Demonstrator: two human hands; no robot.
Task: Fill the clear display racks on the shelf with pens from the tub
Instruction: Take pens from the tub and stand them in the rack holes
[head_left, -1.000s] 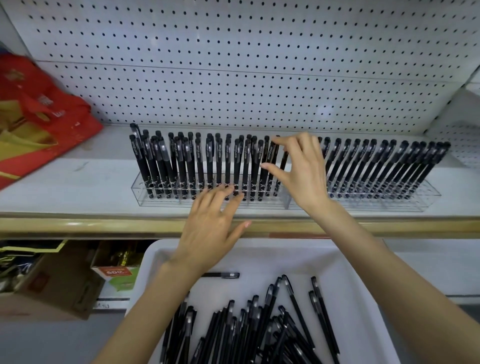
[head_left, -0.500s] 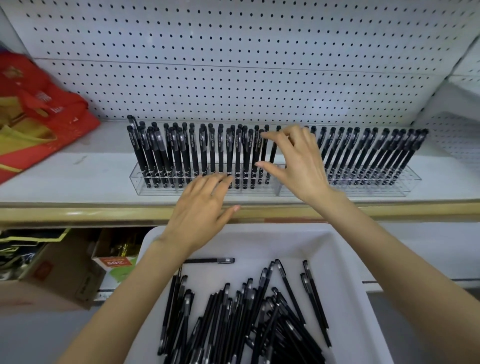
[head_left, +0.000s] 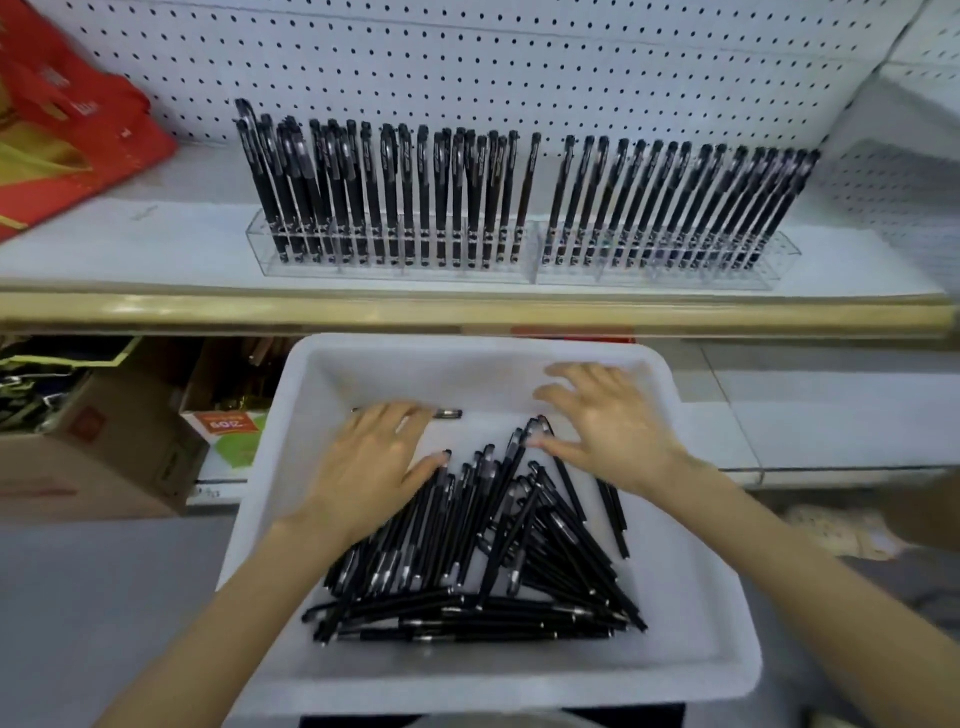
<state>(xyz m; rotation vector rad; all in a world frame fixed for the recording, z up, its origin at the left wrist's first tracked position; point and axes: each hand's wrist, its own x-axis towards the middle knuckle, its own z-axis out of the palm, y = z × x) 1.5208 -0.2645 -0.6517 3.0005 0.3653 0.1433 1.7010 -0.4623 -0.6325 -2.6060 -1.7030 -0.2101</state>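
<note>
While my left hand (head_left: 374, 462) and right hand (head_left: 610, 431) lie spread and empty in the tub (head_left: 519, 691), the pens (head_left: 467, 566) are heaped towards its 6 o'clock. I judge them light, stiff, slick and prone to rolling, so pinch mid-barrel. At 12 o'clock, the clear racks (head_left: 395, 267) look nearly full.

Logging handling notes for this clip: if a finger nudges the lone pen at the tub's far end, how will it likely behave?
The lone pen looks round-barrelled and lies flat on the tub's smooth floor, so it would probably roll or skid. It is slim and straight, so likely stiff and light; the left hand over it might pinch it up.
</note>
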